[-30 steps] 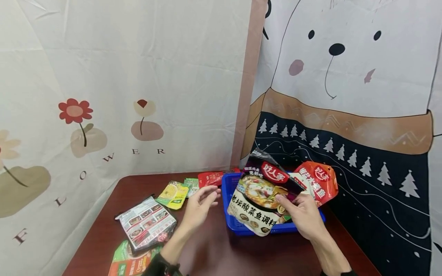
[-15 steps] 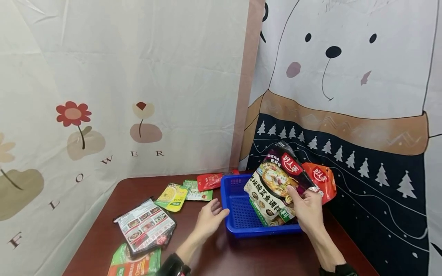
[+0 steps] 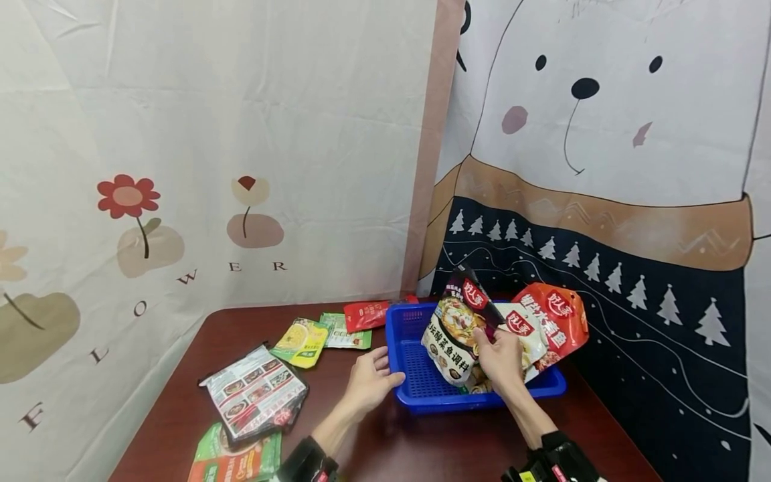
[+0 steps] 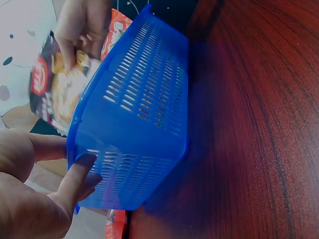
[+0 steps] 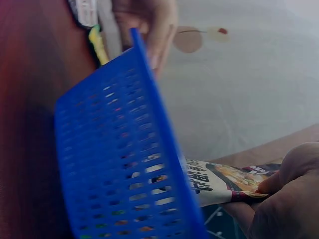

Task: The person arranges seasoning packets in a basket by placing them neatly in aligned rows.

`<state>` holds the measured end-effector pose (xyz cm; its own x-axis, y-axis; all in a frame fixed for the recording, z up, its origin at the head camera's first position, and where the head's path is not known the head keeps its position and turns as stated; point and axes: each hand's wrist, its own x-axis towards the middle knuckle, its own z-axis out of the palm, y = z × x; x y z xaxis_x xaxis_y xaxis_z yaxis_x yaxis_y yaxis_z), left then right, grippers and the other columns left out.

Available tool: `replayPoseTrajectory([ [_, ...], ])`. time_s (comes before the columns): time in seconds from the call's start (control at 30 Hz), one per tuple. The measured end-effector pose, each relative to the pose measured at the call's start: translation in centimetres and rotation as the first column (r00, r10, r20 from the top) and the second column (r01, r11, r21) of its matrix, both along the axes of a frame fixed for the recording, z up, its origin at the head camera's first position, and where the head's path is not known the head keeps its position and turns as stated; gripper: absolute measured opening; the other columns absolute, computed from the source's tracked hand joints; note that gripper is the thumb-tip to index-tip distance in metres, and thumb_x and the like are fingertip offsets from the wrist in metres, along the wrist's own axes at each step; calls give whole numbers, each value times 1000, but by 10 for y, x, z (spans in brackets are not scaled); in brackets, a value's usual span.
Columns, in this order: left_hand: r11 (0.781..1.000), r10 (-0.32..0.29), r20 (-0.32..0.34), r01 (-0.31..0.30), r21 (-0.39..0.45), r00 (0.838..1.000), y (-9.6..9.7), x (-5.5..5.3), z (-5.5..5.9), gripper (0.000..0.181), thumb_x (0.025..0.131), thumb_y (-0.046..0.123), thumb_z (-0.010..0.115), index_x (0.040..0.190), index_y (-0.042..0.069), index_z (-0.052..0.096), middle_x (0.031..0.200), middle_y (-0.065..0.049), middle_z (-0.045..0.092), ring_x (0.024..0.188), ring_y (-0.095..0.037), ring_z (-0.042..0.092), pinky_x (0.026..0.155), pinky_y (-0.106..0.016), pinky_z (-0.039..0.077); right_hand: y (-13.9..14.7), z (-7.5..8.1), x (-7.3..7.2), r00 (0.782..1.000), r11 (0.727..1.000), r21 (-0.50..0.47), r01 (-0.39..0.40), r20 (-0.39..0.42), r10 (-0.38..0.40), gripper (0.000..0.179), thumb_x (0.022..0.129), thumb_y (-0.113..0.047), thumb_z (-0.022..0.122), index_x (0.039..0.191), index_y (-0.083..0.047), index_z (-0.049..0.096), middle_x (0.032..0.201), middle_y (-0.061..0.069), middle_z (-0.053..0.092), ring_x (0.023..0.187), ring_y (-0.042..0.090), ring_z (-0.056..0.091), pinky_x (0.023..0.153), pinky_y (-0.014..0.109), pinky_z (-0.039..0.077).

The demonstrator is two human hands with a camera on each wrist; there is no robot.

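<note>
My right hand [image 3: 502, 358] pinches the right edge of a black and cream fish seasoning packet [image 3: 452, 335], thumb across its printed front. The packet stands tilted in the blue plastic basket [image 3: 421, 405], its black top above the rim. Behind it in the basket lean a white packet [image 3: 533, 341] and a red-orange packet [image 3: 566, 321]. At the basket's left end, my left hand [image 3: 367, 381] holds the rim. In the left wrist view, the thumb goes over the rim and the fingers [image 4: 75, 181] lie against the outer wall.
Left of the basket lie a red packet [image 3: 364, 316], a green-white packet [image 3: 346, 338] and a yellow packet [image 3: 301, 343]. Nearer, a black-edged packet [image 3: 255, 395] overlaps a green and orange packet [image 3: 235, 462]. Hanging cloths [image 3: 331, 134] back the brown table [image 3: 373, 455].
The right hand has moved the black and cream packet right, then left and down into the basket. The left hand has moved right and down to the basket's rim.
</note>
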<state>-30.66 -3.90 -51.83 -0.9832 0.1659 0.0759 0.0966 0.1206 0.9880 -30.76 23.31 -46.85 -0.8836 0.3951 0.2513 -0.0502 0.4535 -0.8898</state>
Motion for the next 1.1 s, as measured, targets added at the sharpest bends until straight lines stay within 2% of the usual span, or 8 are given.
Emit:
replayPoseTrajectory([
  [0.1,1000,-3,2,3,15,1000,1,0,0,80,92,-2,84,160,-20,45,149,-42,65,133,-55,73,109,-53,65,-4,-11,-7,1000,999,45,-14,14,13,45,108,-19,74,68,-4,63,57,-4,48,55,17,47,51,29,38],
  [0.27,1000,-4,12,3,29,1000,1,1,0,81,93,-1,84,161,-19,44,150,-42,65,135,-55,72,110,-54,65,-9,-25,-11,1000,983,181,5,24,-10,45,108,-20,73,67,-5,63,63,6,59,61,23,54,56,33,40],
  [0.37,1000,-7,15,6,30,1000,1,1,0,81,93,-1,84,162,-19,44,151,-42,64,135,-55,72,110,-54,64,-9,-28,-11,999,972,235,-7,42,-3,45,108,-22,74,67,-7,62,65,9,63,64,24,57,59,34,41],
  [0.47,999,-9,16,9,31,1000,1,1,0,81,93,-1,84,162,-18,45,151,-41,64,135,-55,72,110,-54,64,-8,-26,-10,998,963,265,-40,66,23,45,107,-23,75,67,-8,60,63,6,61,58,21,56,54,32,41],
  [0.7,1000,-9,13,8,21,1000,-1,0,0,79,94,0,84,161,-17,46,151,-40,65,136,-55,71,110,-54,64,0,-12,-11,974,959,220,-180,180,141,36,104,-23,77,75,-5,67,58,0,58,47,13,49,45,27,40],
  [0.83,1000,-11,14,10,28,1000,0,1,0,79,94,-1,83,161,-17,46,151,-41,65,135,-55,72,110,-54,64,8,-11,-9,957,955,208,-210,242,157,40,106,-28,75,75,-4,67,58,2,62,46,14,52,44,26,39],
  [0.93,1000,-10,13,10,29,1000,0,1,1,78,94,-1,83,161,-18,46,151,-41,64,135,-56,71,110,-55,64,13,-13,-8,966,956,226,-188,216,139,42,107,-25,75,72,-3,66,58,5,68,46,17,61,43,26,39],
  [1.1,1000,-7,15,7,9,1000,-1,0,1,78,95,1,84,161,-17,47,151,-40,65,136,-55,71,110,-54,65,27,-22,-11,992,953,286,-103,96,79,38,104,-20,74,73,2,73,56,9,73,47,20,70,46,30,44],
])
